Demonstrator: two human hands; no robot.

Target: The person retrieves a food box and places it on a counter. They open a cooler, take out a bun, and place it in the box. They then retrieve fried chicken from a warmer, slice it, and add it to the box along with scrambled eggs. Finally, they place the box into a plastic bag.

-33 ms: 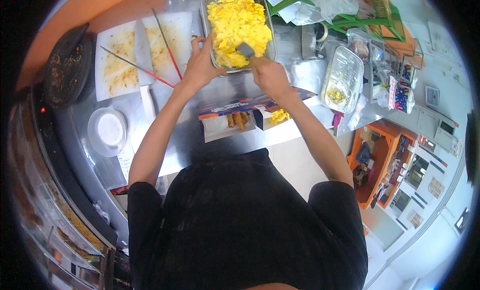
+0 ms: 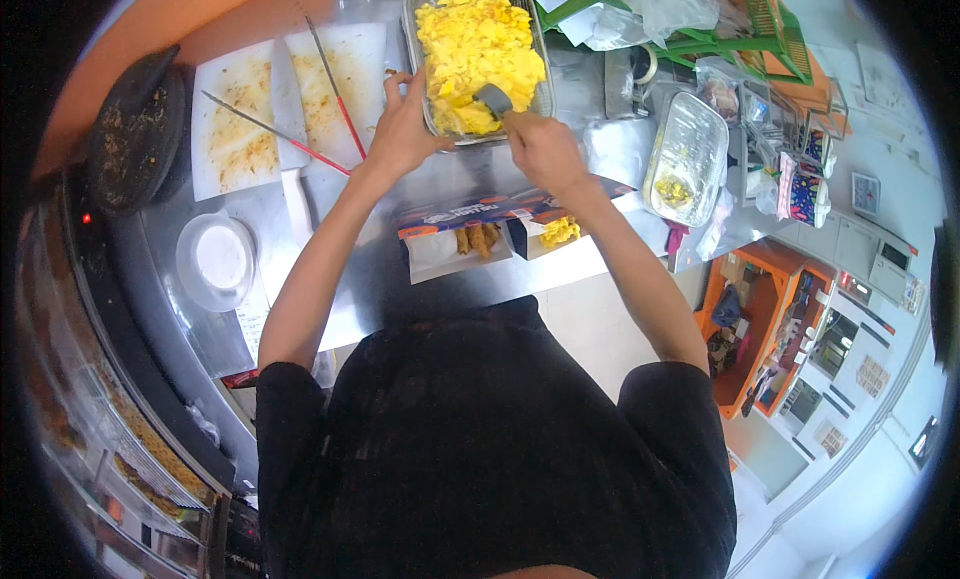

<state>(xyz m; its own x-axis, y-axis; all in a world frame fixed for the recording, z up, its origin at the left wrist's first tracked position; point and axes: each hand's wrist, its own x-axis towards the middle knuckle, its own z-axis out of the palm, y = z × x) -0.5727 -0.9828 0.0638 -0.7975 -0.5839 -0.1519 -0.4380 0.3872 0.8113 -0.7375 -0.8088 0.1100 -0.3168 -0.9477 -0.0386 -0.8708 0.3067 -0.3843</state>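
Observation:
A clear rectangular tray full of yellow scrambled-egg-like food stands at the far middle of the counter. My left hand grips its near left corner, fingers along the side and thumb at the front rim. In my right hand is a spoon whose grey head rests in the food near the tray's front; most of its handle is hidden. Below my hands lie two printed open cartons side by side. Fried brown pieces fill the left one, yellow food the right one, partly behind my right forearm.
Stained white cutting boards at the left carry a knife and red-handled tongs or skewers. Nearby are a round plastic container and a dark stone mortar. At right sit a foil-like tray with yellow scraps and green baskets.
My right hand and the spoon have shifted very slightly to the right. My left hand keeps its place on the tray.

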